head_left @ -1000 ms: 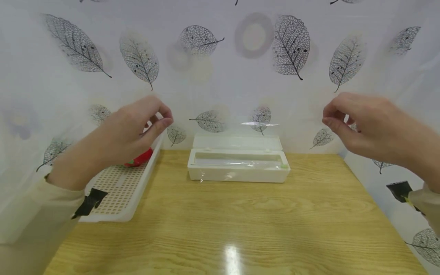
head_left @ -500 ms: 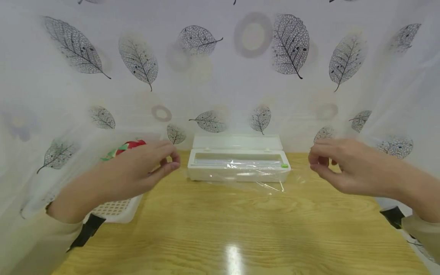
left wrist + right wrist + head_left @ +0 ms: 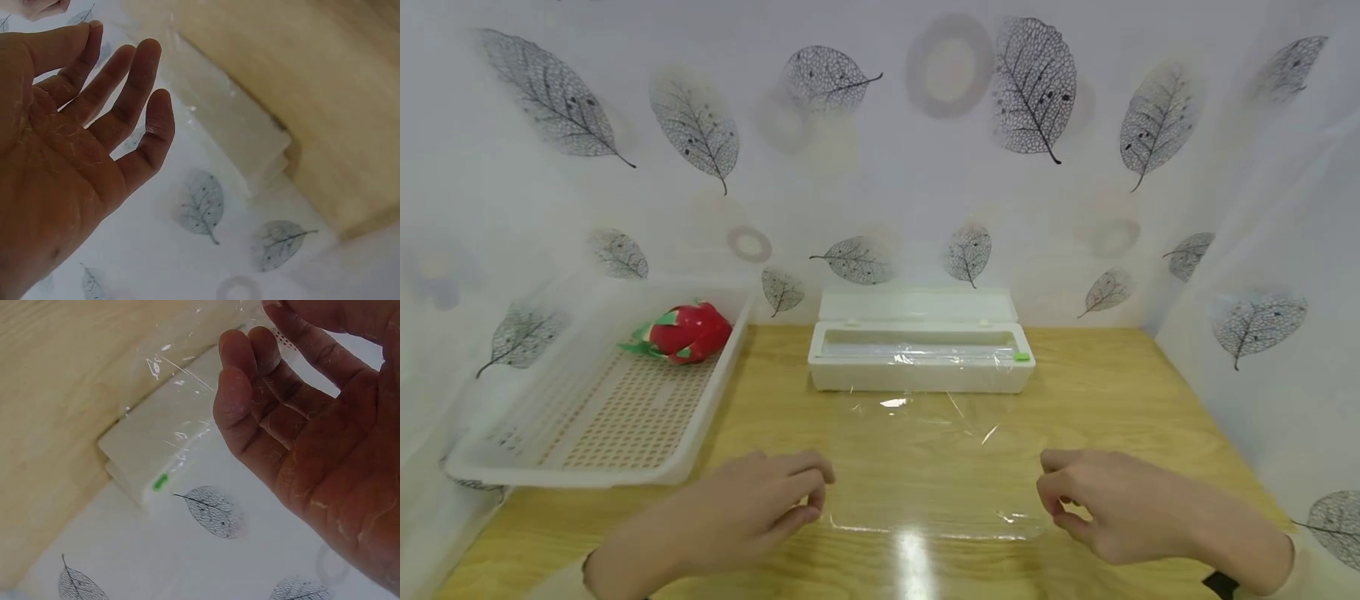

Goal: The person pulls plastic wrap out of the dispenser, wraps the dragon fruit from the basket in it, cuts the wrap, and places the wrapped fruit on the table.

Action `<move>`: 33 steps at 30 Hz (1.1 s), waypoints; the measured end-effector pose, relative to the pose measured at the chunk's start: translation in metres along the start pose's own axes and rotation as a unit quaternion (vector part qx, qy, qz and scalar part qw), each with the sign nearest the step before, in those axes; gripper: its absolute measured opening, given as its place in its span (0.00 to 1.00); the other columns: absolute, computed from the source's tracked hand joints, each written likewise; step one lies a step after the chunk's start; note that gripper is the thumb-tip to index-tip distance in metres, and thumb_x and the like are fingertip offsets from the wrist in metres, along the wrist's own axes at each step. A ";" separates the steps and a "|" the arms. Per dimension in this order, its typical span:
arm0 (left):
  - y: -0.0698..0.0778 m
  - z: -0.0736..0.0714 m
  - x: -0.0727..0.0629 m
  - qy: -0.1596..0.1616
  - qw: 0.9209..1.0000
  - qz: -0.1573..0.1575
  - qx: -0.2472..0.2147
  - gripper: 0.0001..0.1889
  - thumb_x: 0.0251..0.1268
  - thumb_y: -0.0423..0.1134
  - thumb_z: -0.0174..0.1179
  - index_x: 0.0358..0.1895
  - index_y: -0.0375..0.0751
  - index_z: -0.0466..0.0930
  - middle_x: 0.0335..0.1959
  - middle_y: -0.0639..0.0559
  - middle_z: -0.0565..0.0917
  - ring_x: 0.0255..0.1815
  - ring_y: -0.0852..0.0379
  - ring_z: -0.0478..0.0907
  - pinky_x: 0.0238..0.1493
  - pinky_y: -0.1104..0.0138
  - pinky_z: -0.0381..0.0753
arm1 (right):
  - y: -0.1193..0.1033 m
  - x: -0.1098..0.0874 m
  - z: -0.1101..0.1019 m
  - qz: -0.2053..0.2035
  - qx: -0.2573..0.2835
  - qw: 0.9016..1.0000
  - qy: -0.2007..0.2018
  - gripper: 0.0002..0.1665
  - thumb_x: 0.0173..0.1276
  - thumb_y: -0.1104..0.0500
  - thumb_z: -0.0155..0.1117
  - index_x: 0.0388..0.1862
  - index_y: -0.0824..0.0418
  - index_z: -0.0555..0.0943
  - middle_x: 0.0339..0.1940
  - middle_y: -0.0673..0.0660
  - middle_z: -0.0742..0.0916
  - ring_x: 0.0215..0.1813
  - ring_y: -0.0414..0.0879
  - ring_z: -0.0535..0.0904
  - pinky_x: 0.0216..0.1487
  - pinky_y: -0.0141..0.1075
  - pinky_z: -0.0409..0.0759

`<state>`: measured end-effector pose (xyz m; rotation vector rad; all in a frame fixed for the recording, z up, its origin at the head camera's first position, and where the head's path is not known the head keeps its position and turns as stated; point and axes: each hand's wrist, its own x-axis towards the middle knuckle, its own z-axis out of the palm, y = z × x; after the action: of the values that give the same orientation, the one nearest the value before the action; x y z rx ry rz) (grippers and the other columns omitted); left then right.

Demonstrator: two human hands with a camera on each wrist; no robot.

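A clear sheet of cling film (image 3: 925, 467) stretches from the white cling film box (image 3: 921, 379) toward the person, low over the table. My left hand (image 3: 752, 508) pinches its near left corner between thumb and index finger. At the near right corner, my right hand (image 3: 1120, 504) pinches the film the same way. Wrinkles and glints show along the near edge between them. The box stands with its lid raised at the back, a film roll inside and a green slider (image 3: 1021, 357) at its right end. In the right wrist view, the film (image 3: 181, 381) passes over the box front.
At the left stands a white perforated basket (image 3: 688, 450), with a red dragon fruit (image 3: 691, 333) with green tips in its far right part. A white curtain with leaf prints (image 3: 887, 167) hangs behind and along the sides of the wooden table (image 3: 1120, 400).
Both hands have come down and toward the person, drawing a longer stretch of cling film out of the box. The basket and dragon fruit are now uncovered by the left arm.
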<state>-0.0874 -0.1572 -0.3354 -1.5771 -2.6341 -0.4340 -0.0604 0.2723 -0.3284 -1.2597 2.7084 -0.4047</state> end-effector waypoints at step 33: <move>-0.001 0.064 -0.021 -0.132 0.976 -0.104 -0.134 0.07 0.76 0.45 0.56 0.36 0.63 0.77 0.45 0.70 0.82 0.43 0.72 0.77 0.44 0.69 0.79 | 0.008 -0.010 0.069 0.034 0.077 0.993 -0.086 0.14 0.51 0.65 0.72 0.25 0.44 0.83 0.29 0.33 0.76 0.30 0.24 0.66 0.30 0.23 0.69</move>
<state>-0.0714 -0.1597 -0.4011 -1.5233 -3.0748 -0.6587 -0.0442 0.2720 -0.3968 -1.1043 2.5159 -0.4647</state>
